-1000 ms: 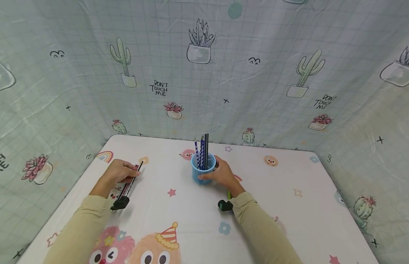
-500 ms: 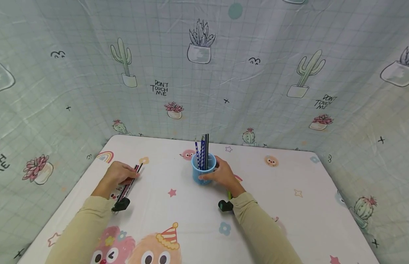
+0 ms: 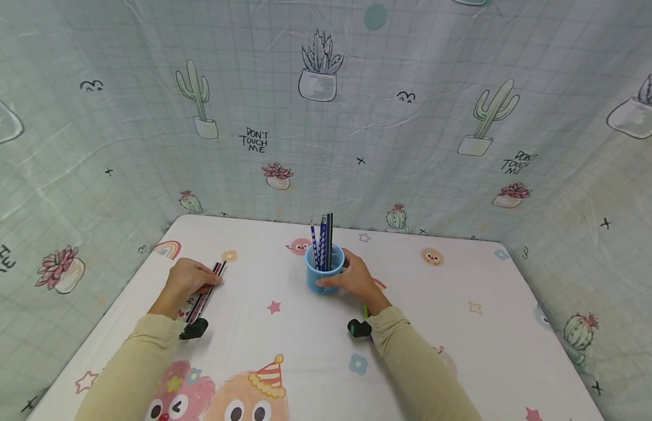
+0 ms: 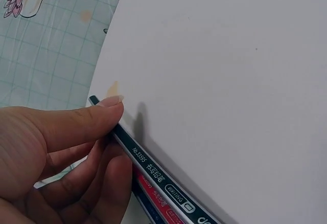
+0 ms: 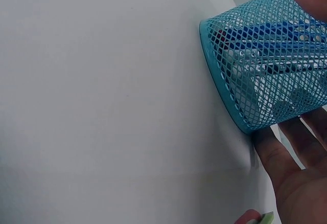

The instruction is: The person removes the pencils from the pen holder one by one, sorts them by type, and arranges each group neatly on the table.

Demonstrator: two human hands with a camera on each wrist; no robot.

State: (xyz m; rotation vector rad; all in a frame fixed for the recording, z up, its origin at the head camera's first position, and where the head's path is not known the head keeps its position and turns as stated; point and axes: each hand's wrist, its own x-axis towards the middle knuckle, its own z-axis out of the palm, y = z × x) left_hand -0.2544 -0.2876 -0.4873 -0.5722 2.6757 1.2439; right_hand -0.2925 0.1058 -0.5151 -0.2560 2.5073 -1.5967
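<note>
Desk (image 3: 304,342): white-topped, spread out in front of me.
Near me: a printed pink face (image 3: 174,387), winking, and beside it an orange face (image 3: 233,389) in a striped party hat (image 3: 268,375).
Far left: a rainbow (image 3: 168,249) print.
Far right: a small smiling face (image 3: 433,256).
Middle: a pink star (image 3: 273,307).
Cup (image 3: 312,279): blue mesh, standing towards the back, my right fingers (image 5: 278,157) around it.

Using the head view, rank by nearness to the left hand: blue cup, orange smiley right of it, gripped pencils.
1. Pencils: in the left hand.
2. Blue cup: to its right, in the right hand.
3. Orange smiley: farther right, past the right hand.
</note>
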